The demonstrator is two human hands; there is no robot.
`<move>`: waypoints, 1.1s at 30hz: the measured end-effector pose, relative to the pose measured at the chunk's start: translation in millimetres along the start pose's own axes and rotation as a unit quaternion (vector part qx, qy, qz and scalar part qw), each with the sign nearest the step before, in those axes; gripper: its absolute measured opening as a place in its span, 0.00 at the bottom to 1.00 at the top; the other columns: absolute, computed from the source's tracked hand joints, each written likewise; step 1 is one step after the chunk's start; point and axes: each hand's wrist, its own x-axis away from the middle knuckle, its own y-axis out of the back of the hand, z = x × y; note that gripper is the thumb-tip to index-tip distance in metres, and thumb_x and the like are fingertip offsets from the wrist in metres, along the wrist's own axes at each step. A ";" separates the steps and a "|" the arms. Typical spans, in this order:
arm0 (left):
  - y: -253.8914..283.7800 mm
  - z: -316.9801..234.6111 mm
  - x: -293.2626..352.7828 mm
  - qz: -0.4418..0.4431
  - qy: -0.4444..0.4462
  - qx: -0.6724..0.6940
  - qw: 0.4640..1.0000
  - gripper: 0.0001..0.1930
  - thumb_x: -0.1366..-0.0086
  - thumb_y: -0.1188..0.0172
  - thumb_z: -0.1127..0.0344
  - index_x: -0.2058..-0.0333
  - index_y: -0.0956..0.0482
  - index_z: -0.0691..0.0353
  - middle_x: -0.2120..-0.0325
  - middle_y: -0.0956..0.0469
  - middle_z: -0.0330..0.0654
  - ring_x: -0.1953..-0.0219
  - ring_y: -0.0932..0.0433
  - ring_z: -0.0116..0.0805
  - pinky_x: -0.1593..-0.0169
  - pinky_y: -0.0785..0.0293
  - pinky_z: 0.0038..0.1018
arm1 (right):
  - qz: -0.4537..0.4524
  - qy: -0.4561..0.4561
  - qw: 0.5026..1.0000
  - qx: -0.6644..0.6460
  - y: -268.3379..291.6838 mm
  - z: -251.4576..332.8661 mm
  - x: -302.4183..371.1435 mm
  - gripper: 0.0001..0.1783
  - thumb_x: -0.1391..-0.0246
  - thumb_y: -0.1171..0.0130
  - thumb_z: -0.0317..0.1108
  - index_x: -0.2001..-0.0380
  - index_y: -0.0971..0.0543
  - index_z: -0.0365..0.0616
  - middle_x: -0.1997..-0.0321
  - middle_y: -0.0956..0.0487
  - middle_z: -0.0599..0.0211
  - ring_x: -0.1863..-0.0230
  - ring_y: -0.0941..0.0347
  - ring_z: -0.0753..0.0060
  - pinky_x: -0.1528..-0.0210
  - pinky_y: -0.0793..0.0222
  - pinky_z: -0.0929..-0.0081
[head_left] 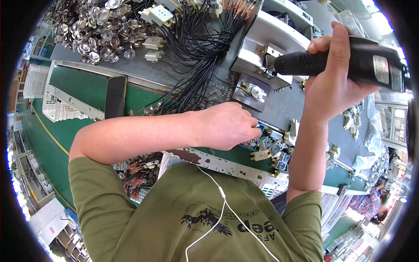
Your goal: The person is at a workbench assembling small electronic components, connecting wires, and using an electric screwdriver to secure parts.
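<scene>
My right hand is wrapped round a black electric screwdriver, held level above the right side of the bench. Its nose points left at a metal bracket on a steel housing. My left hand has its fingers curled down over a small blue tray of tiny metal parts; its fingertips are partly hidden. Just beyond that hand, a metal fixture block carries a white part with a round metal disc. Several cream and grey parts with prongs lie right of the tray.
Black wires with copper ends lie bundled across the bench. Round metal caps are heaped at the far left. Cream connector blocks sit among the wires. The bench's chipped front rail runs close to my body. A white crate stands left.
</scene>
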 end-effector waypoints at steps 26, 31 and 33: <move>21.7 56.9 2.7 -0.169 0.085 -0.061 0.980 0.06 0.42 0.31 0.65 0.68 0.19 0.53 0.64 0.17 0.33 0.58 0.19 0.37 0.57 0.26 0.36 | -0.057 -0.254 0.963 0.075 -30.9 54.7 33.9 0.15 0.43 0.33 0.17 0.54 0.23 0.33 0.71 0.18 0.64 0.78 0.22 0.79 0.77 0.27 0.82; 19.8 60.0 -0.8 -0.159 0.091 -0.020 0.983 0.06 0.43 0.32 0.68 0.68 0.20 0.54 0.65 0.17 0.34 0.62 0.19 0.41 0.59 0.24 0.38 | 0.016 -0.189 0.981 0.035 -10.6 26.0 33.7 0.18 0.46 0.33 0.13 0.54 0.24 0.34 0.68 0.17 0.62 0.73 0.20 0.78 0.73 0.24 0.81; 20.5 59.3 -0.3 -0.153 0.098 -0.018 0.983 0.06 0.43 0.32 0.68 0.68 0.20 0.54 0.67 0.18 0.34 0.61 0.19 0.41 0.58 0.24 0.38 | -0.044 -0.211 0.974 0.063 -30.3 38.9 38.4 0.25 0.46 0.33 0.12 0.47 0.29 0.34 0.65 0.17 0.60 0.70 0.19 0.76 0.70 0.22 0.79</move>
